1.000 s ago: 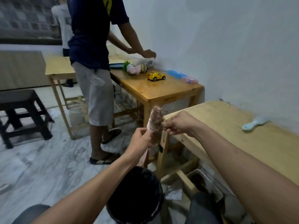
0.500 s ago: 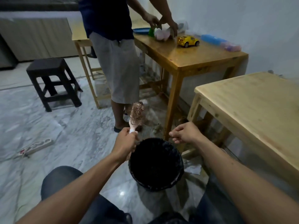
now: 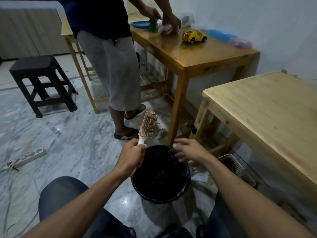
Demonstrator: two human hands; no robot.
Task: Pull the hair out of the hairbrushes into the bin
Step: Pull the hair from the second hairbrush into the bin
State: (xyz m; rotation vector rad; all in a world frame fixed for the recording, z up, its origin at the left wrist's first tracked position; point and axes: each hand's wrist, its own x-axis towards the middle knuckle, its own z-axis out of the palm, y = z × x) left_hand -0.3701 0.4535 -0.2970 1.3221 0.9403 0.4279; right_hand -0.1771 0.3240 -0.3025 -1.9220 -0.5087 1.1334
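My left hand grips the pale handle of a pink hairbrush, held upright just past the far left rim of the bin, with dark hair tangled in its bristles. The black bin, lined with a black bag, stands on the floor between my knees. My right hand hovers over the bin's far rim with fingers spread and nothing visible in it.
A light wooden table stands at right, a white basket under it. A person stands at a darker table holding a yellow toy car. A black stool and a power strip are at left.
My right hand pulled hair away from the brush, came down over the bin and opened its fingers. The brush lowered with my left hand, and my view tilted down.
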